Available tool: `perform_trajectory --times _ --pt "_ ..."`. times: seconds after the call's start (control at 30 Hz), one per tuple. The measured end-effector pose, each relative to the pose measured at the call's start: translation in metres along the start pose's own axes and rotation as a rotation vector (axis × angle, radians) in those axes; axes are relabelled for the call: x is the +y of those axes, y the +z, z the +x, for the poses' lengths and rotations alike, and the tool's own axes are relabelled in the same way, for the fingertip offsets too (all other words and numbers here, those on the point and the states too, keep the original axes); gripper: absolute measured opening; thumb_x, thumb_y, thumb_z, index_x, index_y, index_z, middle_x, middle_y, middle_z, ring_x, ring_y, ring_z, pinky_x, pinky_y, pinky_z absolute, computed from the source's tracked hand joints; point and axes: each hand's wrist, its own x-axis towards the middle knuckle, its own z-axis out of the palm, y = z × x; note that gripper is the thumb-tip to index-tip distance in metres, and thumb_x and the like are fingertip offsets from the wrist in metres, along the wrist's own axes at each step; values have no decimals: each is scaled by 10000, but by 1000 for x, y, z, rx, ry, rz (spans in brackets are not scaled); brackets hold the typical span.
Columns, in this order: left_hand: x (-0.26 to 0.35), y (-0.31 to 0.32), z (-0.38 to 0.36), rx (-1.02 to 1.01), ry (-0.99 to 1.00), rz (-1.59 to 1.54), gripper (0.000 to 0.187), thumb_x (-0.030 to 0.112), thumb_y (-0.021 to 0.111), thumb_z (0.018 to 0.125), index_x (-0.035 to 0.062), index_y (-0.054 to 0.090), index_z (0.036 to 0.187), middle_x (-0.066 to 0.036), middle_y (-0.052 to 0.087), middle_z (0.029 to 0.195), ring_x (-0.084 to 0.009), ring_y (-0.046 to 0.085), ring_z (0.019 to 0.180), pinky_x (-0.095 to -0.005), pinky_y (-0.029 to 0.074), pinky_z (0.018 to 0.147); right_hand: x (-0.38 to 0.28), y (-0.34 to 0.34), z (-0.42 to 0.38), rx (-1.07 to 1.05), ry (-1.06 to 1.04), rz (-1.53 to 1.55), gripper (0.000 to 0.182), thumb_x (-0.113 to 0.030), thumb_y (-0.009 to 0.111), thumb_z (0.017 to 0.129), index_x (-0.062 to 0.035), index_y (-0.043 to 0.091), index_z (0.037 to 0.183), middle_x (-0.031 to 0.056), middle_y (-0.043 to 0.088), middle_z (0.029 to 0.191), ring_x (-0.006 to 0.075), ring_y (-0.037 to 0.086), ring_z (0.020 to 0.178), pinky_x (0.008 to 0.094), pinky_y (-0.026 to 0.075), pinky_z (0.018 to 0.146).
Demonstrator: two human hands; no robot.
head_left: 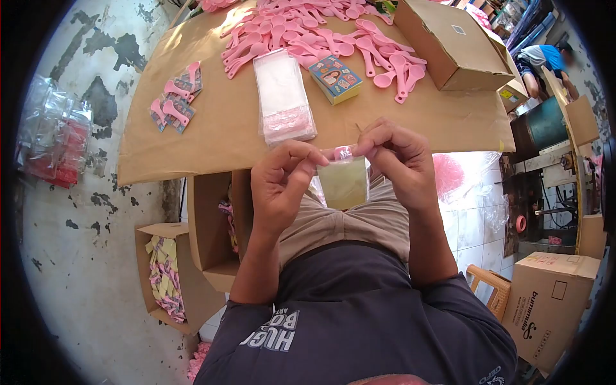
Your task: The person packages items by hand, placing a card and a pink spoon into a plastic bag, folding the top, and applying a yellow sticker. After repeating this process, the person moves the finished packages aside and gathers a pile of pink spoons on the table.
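Observation:
Above my lap, a small clear plastic bag point(345, 186) is stretched between both hands. Inside it I see a pale yellow-green card face and a bit of pink near the top edge. My left hand point(282, 186) pinches the bag's upper left corner between thumb and fingers. The upper right corner is pinched by my right hand point(403, 163). Just beyond my hands on the table lie a stack of clear plastic bags point(282, 86) and a stack of blue printed cards point(335, 78). Farther back spreads a heap of pink plastic spoons point(289, 29).
Several packets with pink spoons and cards point(176, 102) lie on the left of the cardboard-covered table point(212, 144). A cardboard box point(449, 48) stands at back right. Open boxes point(165, 276) sit below left; a closed carton point(548, 308) is lower right. Another person point(542, 61) is far right.

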Motion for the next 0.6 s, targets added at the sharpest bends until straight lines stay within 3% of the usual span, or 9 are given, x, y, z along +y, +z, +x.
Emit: perform_trajectory --times 0.17,0.27,0.33,0.37,0.43,0.47,0.57,0.6 --pt "-5 -3 -3 -40 64 -78 86 -23 595 1007 -25 632 1084 -156 747 1019 -123 683 968 -218 517 836 -4 5 0 -2 -19 -85 49 6 670 951 -7 718 956 39 665 945 55 558 818 205 428 704" --pt "4 13 -7 106 -106 33 244 -33 657 973 -34 595 1209 -179 754 1059 -168 700 1030 -257 526 898 -5 15 -4 51 101 -155 35 -10 715 942 -21 688 961 11 651 936 21 526 768 177 411 655" --pt "15 30 -2 180 -98 -238 468 -22 714 943 -29 527 1372 -176 767 1077 -168 720 1018 -276 547 870 1 16 -6 110 81 -60 182 -36 777 914 -34 649 1043 -17 627 947 -7 504 725 156 387 601" --pt "10 24 -4 184 -97 -237 468 -22 714 943 -29 527 1372 -176 767 1077 -168 720 1018 -276 547 870 2 17 -6 105 82 -59 182 -36 777 914 -34 649 1043 -17 627 947 -7 504 725 156 387 601" --pt "-8 3 -11 -75 -112 39 480 -11 718 946 -27 553 1397 -159 778 1082 -163 730 1001 -281 561 842 4 20 -6 142 -66 -35 310 -49 806 897 -49 619 1145 -30 597 956 -5 479 694 160 382 577" --pt "-13 -3 -13 -105 -106 141 399 -10 731 937 -32 638 1324 -127 786 1040 -131 726 963 -271 565 818 2 21 -6 135 -64 -32 310 -49 806 897 -49 619 1145 -30 597 956 -5 479 694 160 382 577" --pt "-7 -6 -16 -25 -100 158 279 -17 729 935 -40 710 1212 -110 788 1006 -107 719 947 -267 563 818 -3 24 -6 152 -65 -38 404 -51 831 866 -62 612 1205 -28 588 959 4 437 658 178 369 553" --pt "-3 -8 -16 -18 -99 158 279 -17 729 935 -40 710 1212 -110 788 1006 -107 719 947 -267 563 818 -2 22 -6 108 -18 -188 434 -56 838 854 -67 614 1226 -24 591 956 14 423 647 187 365 551"
